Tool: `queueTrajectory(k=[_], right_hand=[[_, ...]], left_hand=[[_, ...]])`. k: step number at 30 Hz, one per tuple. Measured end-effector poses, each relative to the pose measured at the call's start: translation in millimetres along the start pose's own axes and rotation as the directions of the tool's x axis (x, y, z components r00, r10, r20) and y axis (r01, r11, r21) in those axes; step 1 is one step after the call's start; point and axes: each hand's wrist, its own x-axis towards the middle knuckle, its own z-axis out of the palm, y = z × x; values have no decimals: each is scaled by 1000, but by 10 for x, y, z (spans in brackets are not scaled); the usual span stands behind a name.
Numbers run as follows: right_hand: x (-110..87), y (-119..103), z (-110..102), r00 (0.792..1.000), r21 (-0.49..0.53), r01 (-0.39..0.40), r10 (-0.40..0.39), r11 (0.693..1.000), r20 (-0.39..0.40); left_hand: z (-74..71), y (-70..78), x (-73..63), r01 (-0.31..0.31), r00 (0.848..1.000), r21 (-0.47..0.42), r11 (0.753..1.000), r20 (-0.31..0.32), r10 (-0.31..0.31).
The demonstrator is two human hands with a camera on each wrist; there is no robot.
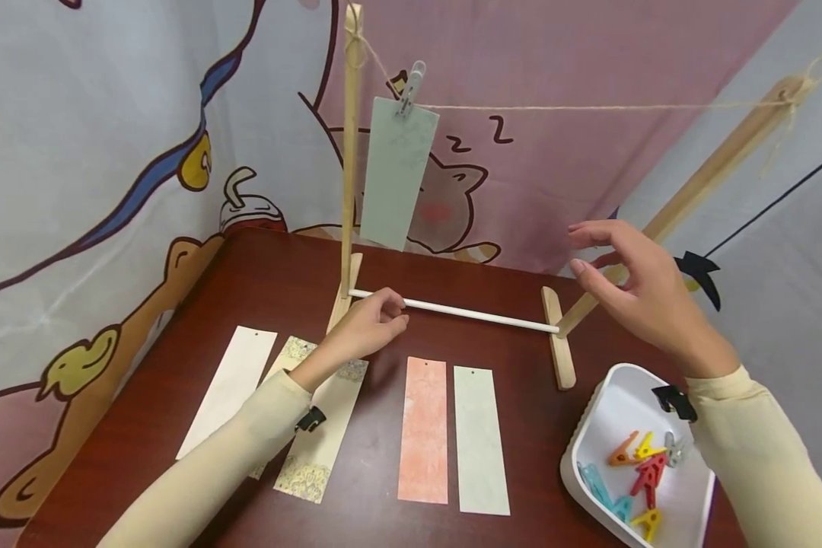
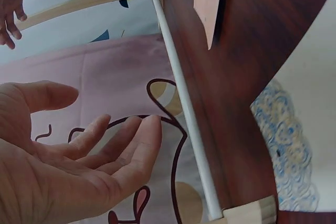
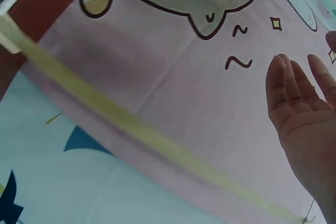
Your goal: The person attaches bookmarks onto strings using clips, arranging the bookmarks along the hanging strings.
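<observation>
My left hand (image 1: 359, 327) hovers near the left end of a white rod (image 1: 479, 313), fingers loosely bent with nothing between them. To the right, my right hand (image 1: 637, 293) is raised in front of the right wooden post (image 1: 719, 171), its thumb apart from its fingers; it too holds nothing. A pale green card (image 1: 397, 171) hangs from a string (image 1: 575, 107) by a grey clothespin (image 1: 411, 90), near the left wooden post (image 1: 351, 152). Below the left forearm lie a patterned card (image 1: 308, 464) and a white card (image 1: 226, 388), partly covered by the sleeve.
A coral card (image 1: 425, 434) and another pale green card (image 1: 481, 441) lie on the dark table (image 1: 363, 487). At the right, a white bin (image 1: 582, 487) contains several coloured clothespins (image 1: 648, 476). A printed curtain (image 1: 555, 46) stands behind the frame.
</observation>
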Motion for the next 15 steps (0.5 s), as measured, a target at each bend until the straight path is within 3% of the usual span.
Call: queueTrajectory(k=[7,15], right_hand=[[-236,59,-118,997,-36,-67,68,997,25],[-484,117,-147,986,-56,-154,158,986,61]], left_hand=[[124,-20,57,-5,999,53,999,37,3],[233,-109,30,1,994,119,993,108,-14]])
